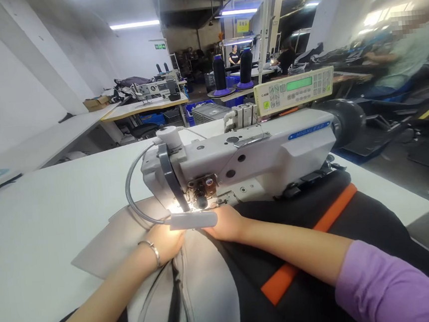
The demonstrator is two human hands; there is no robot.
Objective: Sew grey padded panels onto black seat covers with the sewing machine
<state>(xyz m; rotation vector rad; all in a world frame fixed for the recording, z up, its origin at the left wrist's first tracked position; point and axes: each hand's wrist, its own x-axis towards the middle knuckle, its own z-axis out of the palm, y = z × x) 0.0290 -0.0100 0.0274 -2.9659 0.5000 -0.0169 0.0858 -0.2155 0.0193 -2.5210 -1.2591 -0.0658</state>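
My left hand [167,243], with a bracelet at its wrist, is closed on the grey fabric [213,281] just in front of the sewing machine [244,153]. A dark strip with seams [175,294] runs down that fabric from beneath the hand. On the other side of the needle area, my right hand [227,222] rests at the fabric's edge. The lamp head [193,220] covers most of its fingers, so its grip cannot be made out. Black fabric [301,208] with an orange strip [280,283] spreads under my right forearm. The needle itself is hidden.
A bendable lamp arm [127,188] curves left of the machine head. Behind stand a control panel [294,91] and two dark thread cones [220,73]. The white table [53,210] extends left. A seated person [408,54] is at the right; another machine [155,89] stands farther back.
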